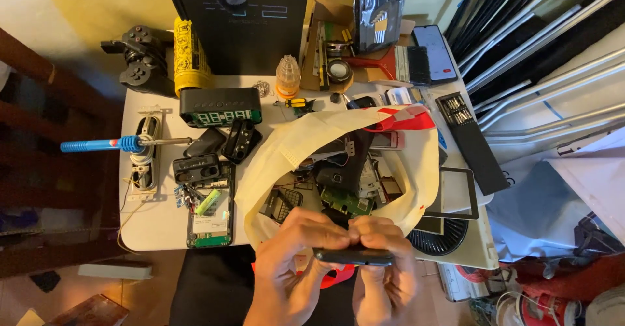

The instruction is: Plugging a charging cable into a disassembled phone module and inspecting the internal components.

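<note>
Both hands clamp one slim dark slab-shaped device, flat and glossy, held edge-on to the camera just over the near edge of the surface. Left hand grip: fingers curled over the top edge, thumb underneath. Right hand grip: same pinch on the other end, fingertips of both hands touching in the middle.

Just behind the hands: a cream fabric bag with red handles, mouth open, slumped on the surface. Inside, loose green circuit boards, black plastic housings, a small mesh grille (jumbled, hard to sort further).

Left of the bag: an opened gadget with green board exposed, black rectangular clock-like box, blue-handled soldering iron lying on a white stand. Further back: black game controller, yellow cylinder can, tall matte black console. Right of the bag: black bit-set case, flat and long; a round black ribbed grille pokes out under the bag.
</note>
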